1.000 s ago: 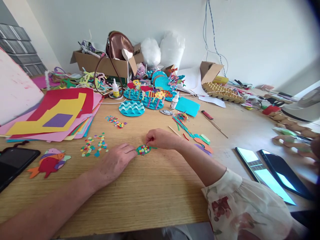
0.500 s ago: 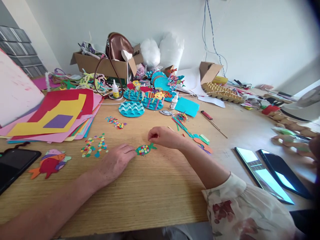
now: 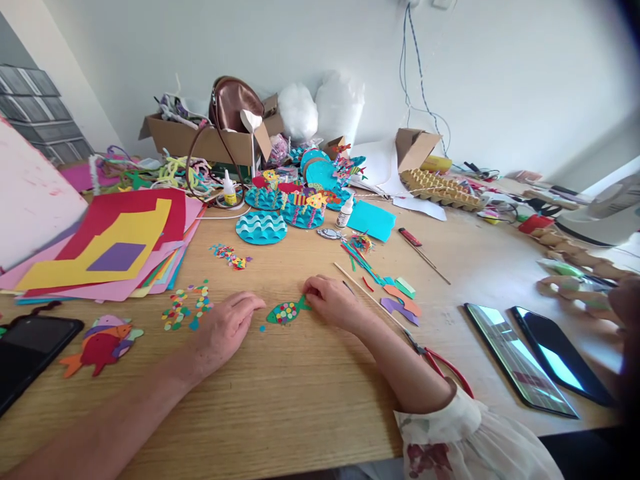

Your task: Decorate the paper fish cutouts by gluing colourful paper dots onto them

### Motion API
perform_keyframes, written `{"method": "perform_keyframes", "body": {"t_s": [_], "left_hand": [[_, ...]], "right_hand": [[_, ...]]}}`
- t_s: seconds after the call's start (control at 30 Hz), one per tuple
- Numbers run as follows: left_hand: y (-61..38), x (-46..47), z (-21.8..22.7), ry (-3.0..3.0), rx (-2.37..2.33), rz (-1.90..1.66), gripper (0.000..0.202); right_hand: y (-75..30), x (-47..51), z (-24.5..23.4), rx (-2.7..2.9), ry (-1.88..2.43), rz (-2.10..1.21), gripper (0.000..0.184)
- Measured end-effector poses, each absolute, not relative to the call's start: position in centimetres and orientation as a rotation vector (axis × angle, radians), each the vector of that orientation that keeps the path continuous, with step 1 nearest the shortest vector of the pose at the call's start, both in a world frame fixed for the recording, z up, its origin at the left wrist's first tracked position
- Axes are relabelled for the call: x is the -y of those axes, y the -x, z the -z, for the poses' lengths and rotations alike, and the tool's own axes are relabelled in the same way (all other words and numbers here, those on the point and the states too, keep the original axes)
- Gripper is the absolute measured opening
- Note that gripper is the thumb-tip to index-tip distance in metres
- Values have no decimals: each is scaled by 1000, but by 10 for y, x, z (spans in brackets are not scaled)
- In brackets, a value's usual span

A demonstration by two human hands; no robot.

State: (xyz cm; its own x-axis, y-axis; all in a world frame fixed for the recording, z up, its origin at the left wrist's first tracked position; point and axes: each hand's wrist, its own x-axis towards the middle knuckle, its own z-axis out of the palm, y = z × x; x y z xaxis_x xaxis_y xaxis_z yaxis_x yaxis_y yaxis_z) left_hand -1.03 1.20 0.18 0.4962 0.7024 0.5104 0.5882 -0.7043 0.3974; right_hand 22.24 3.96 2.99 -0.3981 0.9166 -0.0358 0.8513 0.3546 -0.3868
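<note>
A green paper fish (image 3: 284, 313) covered in coloured dots lies on the wooden table between my hands. My right hand (image 3: 327, 301) has its fingers pinched at the fish's tail. To the left of the fish, my left hand (image 3: 227, 328) is apart from it, fingers stretched toward its head, with nothing visible in them. One small blue dot (image 3: 262, 328) lies on the table by the fish's head. Loose paper dots (image 3: 176, 311) are scattered left of my left hand. Further left sits a pile of paper fish (image 3: 103, 345), a red one on top.
Coloured paper sheets (image 3: 120, 257) are stacked at left. Glue bottles (image 3: 345, 212) stand near blue wave-shaped paper pieces (image 3: 261, 228). Red-handled pliers (image 3: 445, 367) and a thin stick lie by my right forearm. Phones (image 3: 520, 360) rest at right. A co-worker's hand (image 3: 575, 293) shows at the right edge.
My left hand has drawn back left from the fish's head, uncovering the blue dot. My right hand has come down onto the tail. The view has tilted slightly, and the pliers now show.
</note>
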Motion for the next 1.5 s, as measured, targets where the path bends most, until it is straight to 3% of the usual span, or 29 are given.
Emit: {"method": "perform_keyframes", "body": {"t_s": [0.33,1.17,1.5], "left_hand": [[9,-13,-2,-2551,-1124,-954,30],[8,-13,-5,-2441,-1155,-906,24],[4,-16,-13,-2417,-1146,-782,28]], "right_hand": [[-224,-39,-29,2387,1549,-603,10],[-225,-39,-31,2169,1526,-868,12],[-226,-40,-26,2234,1405,-767,18]]}}
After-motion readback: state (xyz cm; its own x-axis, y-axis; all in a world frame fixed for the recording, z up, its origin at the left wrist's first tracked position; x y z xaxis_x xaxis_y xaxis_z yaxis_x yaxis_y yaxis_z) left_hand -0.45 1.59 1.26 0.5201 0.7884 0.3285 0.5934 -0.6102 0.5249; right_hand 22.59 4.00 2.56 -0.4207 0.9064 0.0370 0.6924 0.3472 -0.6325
